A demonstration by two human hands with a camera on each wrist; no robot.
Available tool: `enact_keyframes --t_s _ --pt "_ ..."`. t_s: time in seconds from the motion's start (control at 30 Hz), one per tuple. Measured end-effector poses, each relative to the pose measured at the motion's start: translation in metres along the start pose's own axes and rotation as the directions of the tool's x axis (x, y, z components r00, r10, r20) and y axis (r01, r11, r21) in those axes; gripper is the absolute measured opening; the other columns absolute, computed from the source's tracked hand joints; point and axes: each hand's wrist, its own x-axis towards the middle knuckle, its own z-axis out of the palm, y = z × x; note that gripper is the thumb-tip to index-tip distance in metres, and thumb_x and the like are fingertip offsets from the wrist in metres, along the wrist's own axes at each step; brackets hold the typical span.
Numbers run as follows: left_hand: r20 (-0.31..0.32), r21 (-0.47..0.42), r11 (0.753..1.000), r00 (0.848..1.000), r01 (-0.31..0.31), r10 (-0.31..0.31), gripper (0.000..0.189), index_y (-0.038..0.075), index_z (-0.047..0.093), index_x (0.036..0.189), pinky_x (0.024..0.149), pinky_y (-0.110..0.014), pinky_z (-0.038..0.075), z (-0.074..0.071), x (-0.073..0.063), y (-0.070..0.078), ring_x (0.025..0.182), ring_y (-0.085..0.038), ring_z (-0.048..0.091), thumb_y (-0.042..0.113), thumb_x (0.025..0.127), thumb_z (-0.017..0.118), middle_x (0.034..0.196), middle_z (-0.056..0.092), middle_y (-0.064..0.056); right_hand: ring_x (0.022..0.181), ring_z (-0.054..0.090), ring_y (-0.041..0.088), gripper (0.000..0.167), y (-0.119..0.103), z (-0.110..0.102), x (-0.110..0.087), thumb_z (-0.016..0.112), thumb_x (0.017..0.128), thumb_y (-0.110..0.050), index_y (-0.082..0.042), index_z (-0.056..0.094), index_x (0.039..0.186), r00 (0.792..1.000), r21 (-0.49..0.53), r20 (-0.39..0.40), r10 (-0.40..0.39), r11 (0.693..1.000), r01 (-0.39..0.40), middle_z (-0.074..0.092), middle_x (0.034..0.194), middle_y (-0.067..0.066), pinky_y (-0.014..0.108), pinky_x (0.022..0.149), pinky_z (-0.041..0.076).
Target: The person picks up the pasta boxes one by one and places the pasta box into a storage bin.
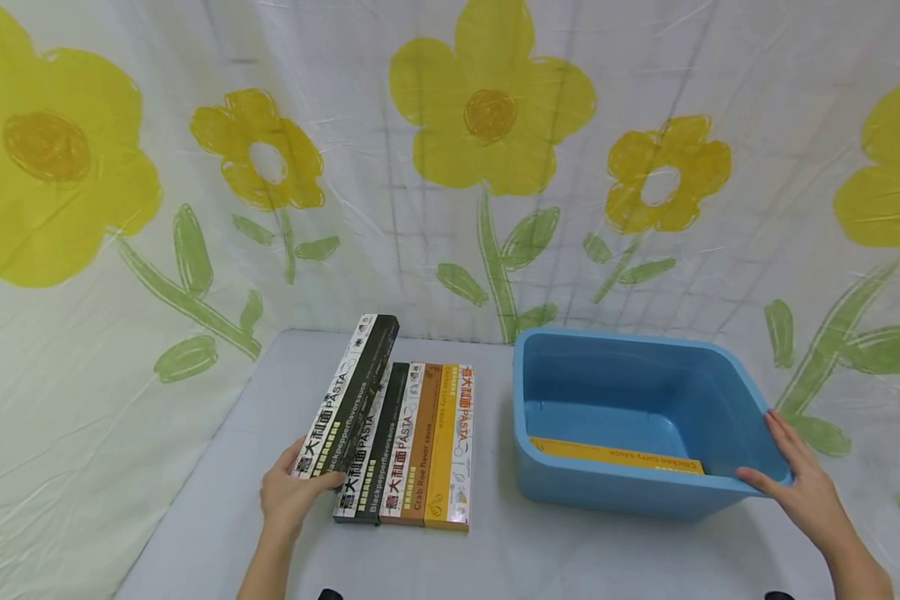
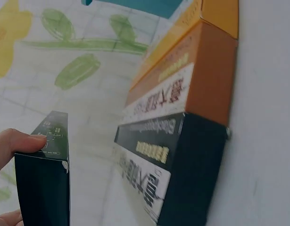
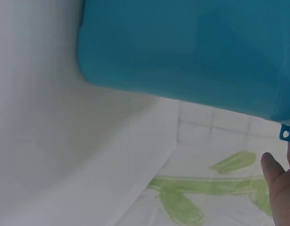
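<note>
My left hand (image 1: 291,493) grips the near end of a black-and-white pasta box (image 1: 354,392) labelled black pepper flavor sauce, thumb on top. That box is raised and slanted over the left side of a row. In the row lie another black pepper pasta box (image 1: 385,458), a brown crab roe pasta box (image 1: 424,433) and a yellow chicken curry pasta box (image 1: 442,450), side by side. The left wrist view shows the held box (image 2: 43,188) apart from the row. My right hand (image 1: 804,479) holds the near right corner of a blue bin's rim (image 1: 750,483).
Inside the blue bin, a yellow chicken curry box (image 1: 615,454) lies along the near wall. A pale table (image 1: 232,500) bears everything. Behind it hangs a white curtain (image 1: 360,233) printed with yellow flowers.
</note>
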Motion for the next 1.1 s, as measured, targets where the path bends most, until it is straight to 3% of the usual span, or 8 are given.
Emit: enact_keyframes --t_s 0.57,0.77,0.9,1.1 --pt "0.075 0.001 0.994 0.991 -0.108 0.108 0.092 0.002 0.042 0.145 0.092 -0.043 0.045 0.011 -0.008 0.035 0.115 -0.039 0.051 0.003 0.063 0.083 0.134 0.051 -0.028 0.137 -0.001 0.06 0.091 -0.001 0.0 0.0 0.062 0.094 -0.038 -0.009 0.001 0.155 1.0 -0.006 0.004 0.013 1.0 -0.013 -0.005 0.159 0.024 0.083 0.089 0.014" --pt "0.097 -0.027 0.989 0.984 -0.145 0.147 0.09 0.003 0.046 0.143 0.081 -0.031 0.048 0.011 -0.013 0.048 0.109 -0.036 0.054 0.001 0.061 0.084 0.129 0.055 -0.026 0.136 -0.002 0.06 0.092 -0.002 -0.001 0.001 0.061 0.094 -0.039 -0.009 -0.001 0.155 1.0 -0.009 0.017 0.022 1.0 -0.022 -0.007 0.159 0.024 0.083 0.089 0.014" --pt "0.13 -0.055 0.985 0.976 -0.166 0.172 0.089 0.003 0.048 0.141 0.076 -0.027 0.049 0.011 -0.016 0.056 0.104 -0.034 0.058 -0.001 0.06 0.084 0.125 0.058 -0.025 0.136 -0.001 0.06 0.092 -0.004 -0.001 0.002 0.061 0.094 -0.039 -0.007 0.001 0.155 1.0 -0.011 0.01 0.017 1.0 -0.016 -0.006 0.159 0.024 0.082 0.09 0.014" --pt "0.196 -0.103 0.971 0.953 -0.216 0.232 0.088 0.005 0.051 0.14 0.073 -0.027 0.051 0.013 -0.019 0.069 0.098 -0.028 0.058 -0.003 0.059 0.085 0.122 0.06 -0.021 0.137 -0.001 0.059 0.09 -0.005 -0.001 0.001 0.061 0.094 -0.038 -0.006 0.002 0.155 1.0 -0.002 0.002 0.002 1.0 -0.002 -0.006 0.159 0.024 0.082 0.091 0.013"
